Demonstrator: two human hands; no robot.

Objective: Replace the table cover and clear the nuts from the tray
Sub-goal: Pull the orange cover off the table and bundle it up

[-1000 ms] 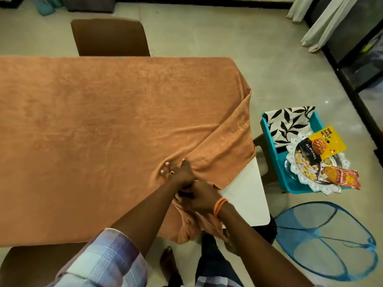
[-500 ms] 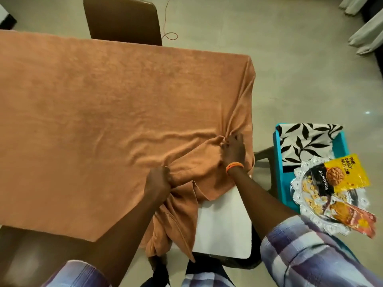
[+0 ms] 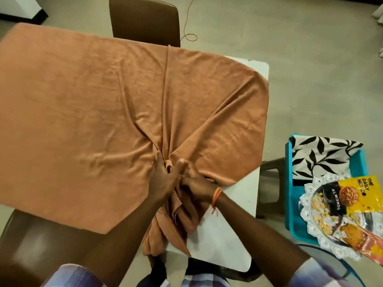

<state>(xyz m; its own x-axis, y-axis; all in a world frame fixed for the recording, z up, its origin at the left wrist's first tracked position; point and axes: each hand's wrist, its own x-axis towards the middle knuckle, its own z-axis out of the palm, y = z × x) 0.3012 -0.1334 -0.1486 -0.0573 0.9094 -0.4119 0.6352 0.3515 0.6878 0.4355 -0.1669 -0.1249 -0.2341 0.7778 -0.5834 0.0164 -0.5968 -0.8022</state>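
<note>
An orange-brown table cover [image 3: 87, 112] lies over a white table [image 3: 226, 241], bunched toward the near right, where the bare tabletop shows. My left hand [image 3: 163, 179] and my right hand [image 3: 196, 185] meet at the gather and both grip the cloth; a wad of it hangs off the near edge. At the right, a silver tray [image 3: 310, 206] holds loose nuts and several nut packets, among them a yellow and black almond packet [image 3: 350, 193]. A folded black-and-white leaf-print cloth [image 3: 319, 156] lies behind the tray.
The tray and leaf-print cloth rest on a teal crate [image 3: 290, 195] on a brown stool [image 3: 269, 183] beside the table's right edge. One brown chair [image 3: 145, 19] stands at the far side, another [image 3: 41, 245] at the near left. An orange cord [image 3: 188, 34] lies on the floor.
My right hand came back from the cover's right edge to join my left hand. The cover is pulled further inward, baring the table's right side and far right corner.
</note>
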